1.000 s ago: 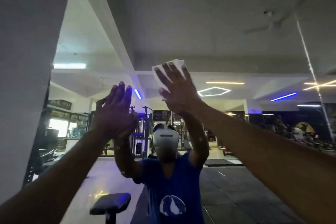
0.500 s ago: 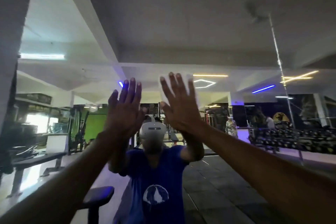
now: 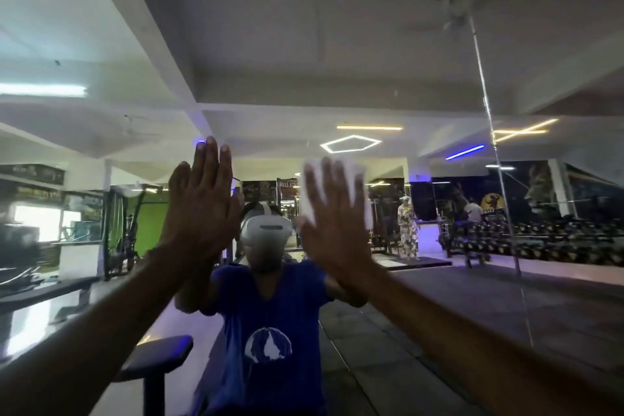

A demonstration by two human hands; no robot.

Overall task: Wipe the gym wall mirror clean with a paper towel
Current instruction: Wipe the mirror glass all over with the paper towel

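Note:
The gym wall mirror (image 3: 337, 44) fills the view and reflects the gym behind me. My right hand (image 3: 332, 223) lies flat with fingers spread, pressing a white paper towel (image 3: 356, 179) against the glass at about head height. The towel shows blurred above and right of the fingers. My left hand (image 3: 199, 209) is raised flat against the mirror to the left, fingers straight and together, holding nothing. My reflection in a blue shirt (image 3: 270, 331) shows between both arms.
A vertical seam (image 3: 489, 132) splits the mirror panels on the right. A dark padded bench (image 3: 158, 358) stands low in front of me on the left. Reflected machines, dumbbell racks (image 3: 547, 246) and a standing person (image 3: 408, 230) appear behind.
My right hand slid the towel rightward and down across the glass. The left hand stayed raised flat beside it. My view shifted right, taking the white pillar out of frame.

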